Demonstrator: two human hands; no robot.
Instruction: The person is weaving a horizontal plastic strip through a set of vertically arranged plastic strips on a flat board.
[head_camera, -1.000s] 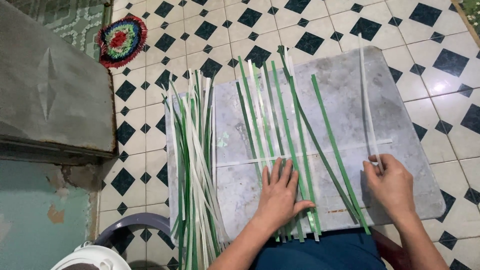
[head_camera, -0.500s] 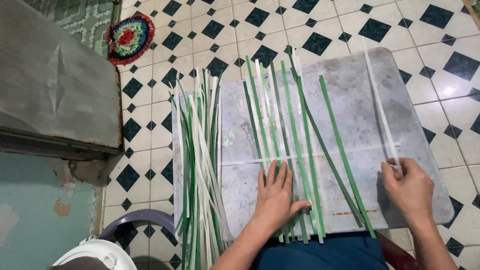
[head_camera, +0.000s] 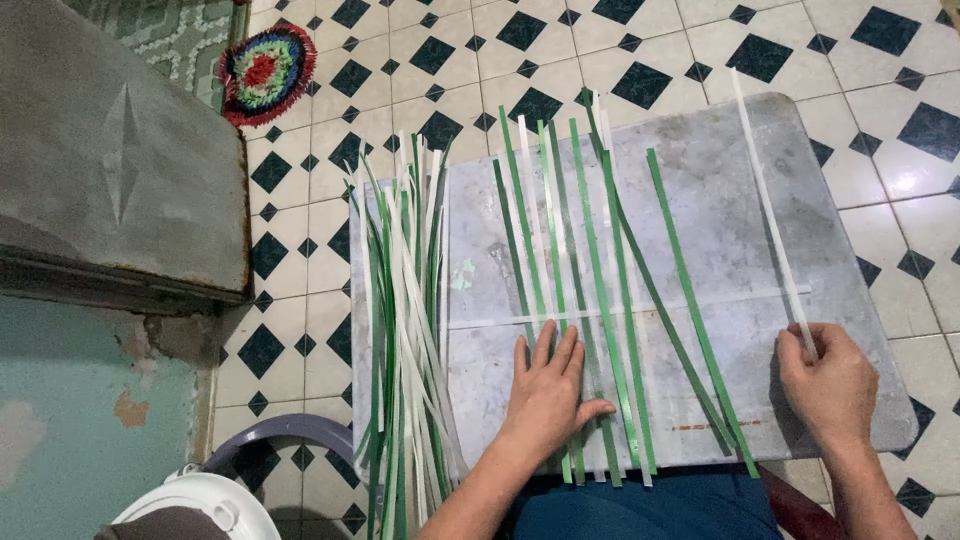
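Note:
My left hand (head_camera: 548, 385) lies flat, fingers together, on a row of green and white strips (head_camera: 590, 300) laid side by side along a grey board (head_camera: 700, 200). One white strip (head_camera: 620, 308) runs crosswise through the row. My right hand (head_camera: 830, 385) pinches the near end of a single long white strip (head_camera: 768, 215) that lies lengthwise on the board's right side. A loose pile of green and white strips (head_camera: 400, 330) rests along the board's left edge.
The board sits over a black-and-white diamond tiled floor (head_camera: 330, 120). A grey concrete slab (head_camera: 110, 160) stands at left, a round multicoloured mat (head_camera: 266, 72) at the back left. A white lidded object (head_camera: 200, 510) and a purple rim (head_camera: 270, 435) show at the bottom left.
My right hand with the long white strip has stayed at the board's right side; the left hand keeps pressing the row. The view shifted slightly.

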